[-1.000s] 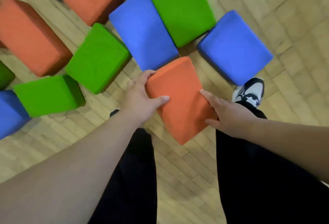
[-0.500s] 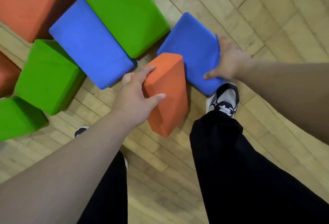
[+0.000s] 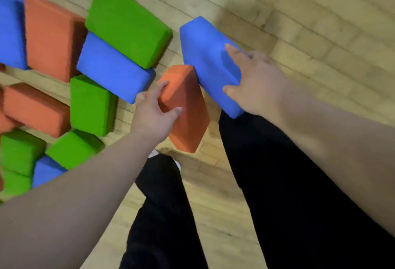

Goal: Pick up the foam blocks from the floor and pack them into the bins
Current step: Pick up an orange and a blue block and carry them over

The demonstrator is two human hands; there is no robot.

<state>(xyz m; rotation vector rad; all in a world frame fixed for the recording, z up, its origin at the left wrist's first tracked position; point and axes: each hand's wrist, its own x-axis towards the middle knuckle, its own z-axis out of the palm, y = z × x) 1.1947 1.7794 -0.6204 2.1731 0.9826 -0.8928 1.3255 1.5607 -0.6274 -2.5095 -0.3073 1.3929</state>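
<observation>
**Two blocks in hand, the rest waiting on the floor**

At the far left, from where I stood, most of the job lay undone. An edge blue block [image 3: 10, 31] sat against a broad orange block [image 3: 49, 38]. Beside those, a top green block [image 3: 126, 23] lay touching a middle blue block [image 3: 113, 68]. Below them were a low orange block [image 3: 36, 108], a square green block [image 3: 92, 106] and more green and blue ones crowded into the corner. All of them lay loose on the wooden floor [image 3: 320, 23].

Further right, the left hand [image 3: 154, 117] had its grip closed on the narrow orange block [image 3: 188, 115], fingers over the upper end and thumb across the near face. The block stood tilted, and I could not tell whether its lower corner was clear of the boards. Just beside it, the right hand [image 3: 254, 80] gripped the tilted blue block [image 3: 209, 63], fingers spread over the top face and thumb hooked at the near edge. That one looked raised, its lower corner hanging in front of a black trouser leg [image 3: 277, 183].

No bin was in view, so I could not say how many blocks had been packed. By my reckoning, two were being picked up, neither had reached a bin yet, and ten or so were left to gather.
</observation>
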